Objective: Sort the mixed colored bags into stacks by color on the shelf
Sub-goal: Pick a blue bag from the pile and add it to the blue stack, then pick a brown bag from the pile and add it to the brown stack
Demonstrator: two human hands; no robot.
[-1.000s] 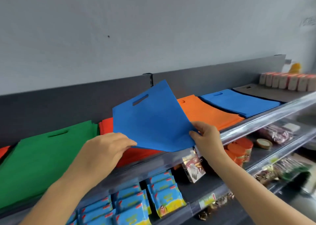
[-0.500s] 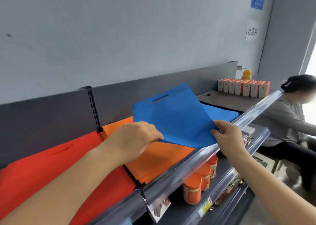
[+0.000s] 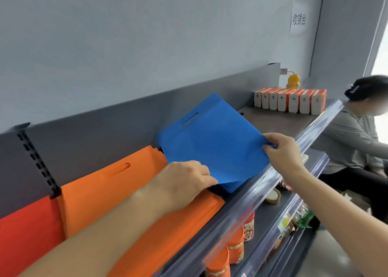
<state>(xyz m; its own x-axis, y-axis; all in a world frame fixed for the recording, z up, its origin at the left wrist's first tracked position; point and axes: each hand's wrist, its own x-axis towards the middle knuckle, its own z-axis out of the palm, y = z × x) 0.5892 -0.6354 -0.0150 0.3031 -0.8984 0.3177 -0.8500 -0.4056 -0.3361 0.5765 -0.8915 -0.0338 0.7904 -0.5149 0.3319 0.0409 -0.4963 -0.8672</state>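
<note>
Gripping the blue bag by its near-left corner, your left hand is curling round the edge while your right hand is pinching the right corner. The bag is tilting over the blue stack, just right of the orange stack.

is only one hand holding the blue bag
No, the left hand grips the near corner of the blue bag while the right hand pinches its right corner.

Red bags cut off at L edge — blue stack mostly hidden.
</note>
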